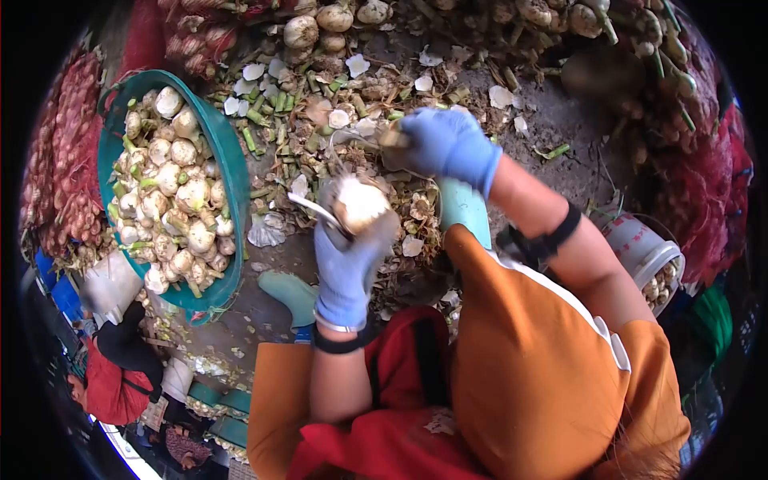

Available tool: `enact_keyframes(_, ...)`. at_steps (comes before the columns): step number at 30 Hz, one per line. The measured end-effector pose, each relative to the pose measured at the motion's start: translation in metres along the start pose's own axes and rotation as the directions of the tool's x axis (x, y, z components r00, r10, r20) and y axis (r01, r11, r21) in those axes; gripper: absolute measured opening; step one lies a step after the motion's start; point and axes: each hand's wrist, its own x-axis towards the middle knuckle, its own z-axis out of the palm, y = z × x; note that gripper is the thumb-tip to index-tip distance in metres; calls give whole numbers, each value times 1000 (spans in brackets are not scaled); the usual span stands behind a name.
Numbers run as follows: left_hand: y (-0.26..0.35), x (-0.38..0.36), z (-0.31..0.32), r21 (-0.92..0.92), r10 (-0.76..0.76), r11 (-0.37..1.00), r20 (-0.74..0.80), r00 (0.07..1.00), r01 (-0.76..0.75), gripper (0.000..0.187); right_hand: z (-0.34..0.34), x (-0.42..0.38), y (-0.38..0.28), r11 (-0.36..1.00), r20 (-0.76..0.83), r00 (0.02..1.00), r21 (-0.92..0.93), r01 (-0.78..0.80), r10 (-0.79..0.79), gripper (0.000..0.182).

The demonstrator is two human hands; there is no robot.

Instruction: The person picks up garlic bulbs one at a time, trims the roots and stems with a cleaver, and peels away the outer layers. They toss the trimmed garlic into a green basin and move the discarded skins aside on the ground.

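A garlic bulb (359, 206), its white side facing up and slightly blurred, is held in my left hand (350, 264), which wears a blue glove with a greyish palm side. A thin pale stalk or rod sticks out to the left of that hand. My right hand (452, 144), also gloved in blue, is closed around a tan handle-like object (394, 142) above and to the right of the bulb; motion blurs its far end. Below both hands lie cut stems and peelings (320, 132) on the ground.
A green tub (232, 172) full of garlic bulbs stands at left. Red net sacks (72, 152) line the left edge, and more garlic is piled at the top right. A white bucket (632, 240) of garlic stands at right. Another person (120, 376) is at lower left.
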Motion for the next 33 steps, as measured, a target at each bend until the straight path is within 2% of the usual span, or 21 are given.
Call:
enact_keyframes(1,8,-9,6,61,-91,994,-18,996,92,49,1,9,18,965,146,960,81,-251,237,25)
enact_keyframes(2,-7,-2,-5,246,199,943,125,972,-225,63,-1,5,14,966,154,961,85,-245,230,25)
enact_keyframes(4,-24,13,-21,432,307,840,120,944,-328,69,-12,-3,1,633,284,930,681,-368,234,31)
enact_keyframes(5,-27,20,-21,585,409,699,144,901,-411,75,2,1,2,557,360,926,749,-359,114,35)
enact_keyframes(6,-27,25,-14,254,264,925,107,958,-283,76,-1,2,-11,547,317,947,783,-295,57,35)
enact_keyframes(7,-26,31,-11,80,109,991,7,994,-109,69,-5,-1,-25,527,276,961,818,-231,-8,35)
enact_keyframes(8,-25,28,-16,-7,-33,999,-40,999,33,64,-20,-3,-37,776,116,989,631,-2,-91,34)
enact_keyframes(9,-16,24,-23,-93,-168,983,-88,982,160,60,-18,-5,-37,863,-242,915,321,390,-323,33)
enact_keyframes(10,-6,17,-22,-139,-124,985,-124,984,107,49,-18,1,-27,927,-154,931,135,351,-330,33)
enact_keyframes(11,-4,19,-29,-112,-141,987,-219,966,119,45,-25,14,-17,992,128,984,30,122,-125,35)
enact_keyframes(12,0,26,-48,-48,66,995,-305,950,-85,43,-30,30,3,986,349,934,-162,-25,81,36)
enact_keyframes(13,7,31,-66,34,268,961,-368,890,-276,43,-28,34,24,968,204,976,-248,-19,71,29)
enact_keyframes(14,40,29,-92,-460,100,875,-141,985,-154,50,-32,44,47,966,74,989,-238,-106,126,26)
enact_keyframes(15,72,29,-103,-637,269,732,-54,962,-241,62,-42,50,61,957,-94,990,-263,-126,105,24)
enact_keyframes(17,92,32,-134,-877,343,445,-21,939,-182,69,-55,68,82,949,-265,964,-304,-77,-7,28)
enact_keyframes(19,86,45,-121,-796,380,571,40,924,-200,73,-56,101,86,941,-239,971,-322,-100,22,28)
enact_keyframes(23,39,66,-90,-785,47,619,7,999,-23,62,-64,123,64,952,-74,997,-306,-12,-11,35)
enact_keyframes(27,-1,80,-80,-643,-101,764,-46,994,48,54,-27,131,82,918,-266,936,-380,116,-229,40)
enact_keyframes(29,-16,81,-74,-579,-142,811,-44,989,90,54,-45,123,50,972,-146,989,-235,-19,-16,43)
enact_keyframes(31,-24,80,-58,-512,-172,848,-17,985,139,54,-35,105,35,992,-292,952,-104,66,-94,33)
enact_keyframes(33,-30,72,-47,-404,-198,892,58,979,204,50,-40,69,-1,995,-128,988,29,91,-87,30)
